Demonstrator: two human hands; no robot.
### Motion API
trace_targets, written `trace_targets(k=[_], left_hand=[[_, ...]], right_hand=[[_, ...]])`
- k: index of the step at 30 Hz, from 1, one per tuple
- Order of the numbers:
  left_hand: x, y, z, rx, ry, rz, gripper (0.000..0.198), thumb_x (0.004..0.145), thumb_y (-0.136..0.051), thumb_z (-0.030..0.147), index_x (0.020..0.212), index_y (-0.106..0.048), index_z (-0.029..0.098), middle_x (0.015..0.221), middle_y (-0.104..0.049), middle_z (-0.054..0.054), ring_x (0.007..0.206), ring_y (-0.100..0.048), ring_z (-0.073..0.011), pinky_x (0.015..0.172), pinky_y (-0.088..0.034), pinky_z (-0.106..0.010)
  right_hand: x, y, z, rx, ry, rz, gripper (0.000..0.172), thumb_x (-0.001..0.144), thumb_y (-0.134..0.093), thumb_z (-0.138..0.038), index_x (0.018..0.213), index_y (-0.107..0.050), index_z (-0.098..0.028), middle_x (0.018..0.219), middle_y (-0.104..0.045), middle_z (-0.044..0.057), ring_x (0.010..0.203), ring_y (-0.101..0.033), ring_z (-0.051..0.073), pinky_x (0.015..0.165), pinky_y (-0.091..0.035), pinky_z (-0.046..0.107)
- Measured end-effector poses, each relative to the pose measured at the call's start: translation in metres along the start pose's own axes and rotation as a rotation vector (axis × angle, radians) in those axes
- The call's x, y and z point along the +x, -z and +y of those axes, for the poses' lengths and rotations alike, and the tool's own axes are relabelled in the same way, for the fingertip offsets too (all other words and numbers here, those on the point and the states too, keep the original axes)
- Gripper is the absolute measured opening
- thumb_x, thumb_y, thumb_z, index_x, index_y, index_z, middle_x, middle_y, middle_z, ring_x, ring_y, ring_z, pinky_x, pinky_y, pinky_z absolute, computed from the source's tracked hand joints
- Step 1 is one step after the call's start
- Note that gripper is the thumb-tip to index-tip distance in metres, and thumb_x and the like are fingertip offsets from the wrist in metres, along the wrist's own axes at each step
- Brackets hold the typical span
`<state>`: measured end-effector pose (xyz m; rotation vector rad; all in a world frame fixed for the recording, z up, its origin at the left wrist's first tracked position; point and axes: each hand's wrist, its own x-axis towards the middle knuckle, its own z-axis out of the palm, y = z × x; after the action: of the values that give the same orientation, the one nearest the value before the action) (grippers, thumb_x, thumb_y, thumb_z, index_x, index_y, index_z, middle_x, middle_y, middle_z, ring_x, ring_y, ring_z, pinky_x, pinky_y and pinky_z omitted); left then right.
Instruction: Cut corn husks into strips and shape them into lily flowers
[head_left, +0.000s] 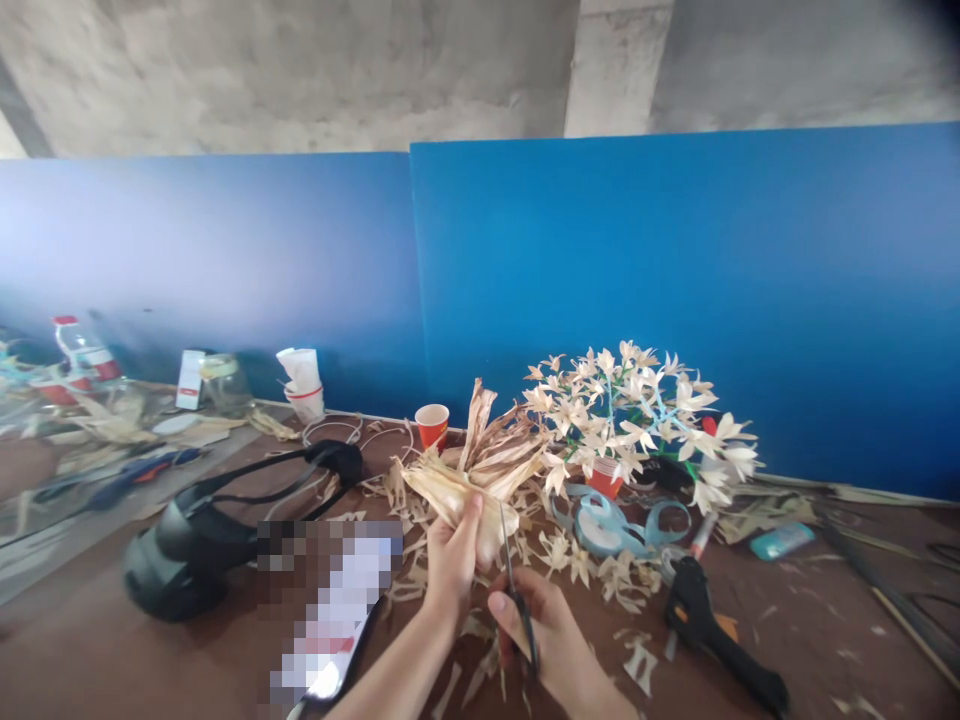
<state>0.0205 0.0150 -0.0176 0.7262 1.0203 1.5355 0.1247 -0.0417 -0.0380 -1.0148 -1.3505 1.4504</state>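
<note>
**Fig. 1. Dried corn husk (455, 505) and scissors (519, 610)**

The dried corn husk was held above the brown tabletop (97, 670), closed in my left grip (452, 560). My right grip (536, 630) was closed on the scissors, their blade tips just beside the husk. Beyond stood a husk-flower bouquet (630, 420), with blue tape (619, 525) and a hot glue gun (712, 625) near it among scattered husk scraps (577, 565).

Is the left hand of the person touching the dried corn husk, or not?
Touching: the head view shows the left hand closed around the dried corn husk, with its fingers pressed on it.
</note>
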Motion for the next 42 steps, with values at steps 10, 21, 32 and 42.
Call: trace_targets(k=[10,21,32,42], left_hand=[[0.004,0.001,-0.005,-0.012,-0.013,0.037,0.042,0.056,-0.072,0.050,0.051,-0.050,0.014,0.036,-0.040,0.007,0.033,-0.032,-0.0041,0.034,-0.023,-0.018],[0.005,0.002,0.000,-0.007,-0.023,0.046,0.041,0.052,-0.074,0.050,0.053,-0.055,0.013,0.035,-0.040,0.007,0.032,-0.036,-0.0056,0.033,-0.025,-0.018],[0.012,0.007,-0.002,0.068,-0.033,-0.036,0.046,0.059,-0.071,0.049,0.043,-0.043,0.016,0.032,-0.038,0.007,0.028,-0.030,-0.0034,0.031,-0.018,-0.017],[0.019,0.013,-0.007,0.089,-0.041,-0.085,0.043,0.057,-0.072,0.049,0.044,-0.053,0.013,0.031,-0.037,0.006,0.028,-0.032,-0.0036,0.032,-0.022,-0.018]], right_hand=[[0.002,0.001,0.007,-0.014,0.001,0.040,0.043,0.068,-0.063,-0.056,0.071,-0.049,-0.016,0.044,-0.041,-0.009,0.035,-0.038,0.004,0.035,-0.028,0.015],[0.000,0.004,-0.001,-0.090,-0.003,0.058,0.042,0.067,-0.063,-0.056,0.067,-0.049,-0.016,0.043,-0.036,-0.009,0.034,-0.031,0.003,0.032,-0.023,0.015],[0.001,0.014,0.002,-0.161,-0.071,0.027,0.047,0.066,-0.058,-0.063,0.068,-0.050,-0.017,0.038,-0.037,-0.010,0.029,-0.030,0.003,0.030,-0.024,0.016],[-0.001,0.021,-0.005,-0.131,-0.125,-0.037,0.046,0.064,-0.061,-0.060,0.069,-0.048,-0.017,0.037,-0.036,-0.011,0.028,-0.031,0.003,0.028,-0.021,0.015]])
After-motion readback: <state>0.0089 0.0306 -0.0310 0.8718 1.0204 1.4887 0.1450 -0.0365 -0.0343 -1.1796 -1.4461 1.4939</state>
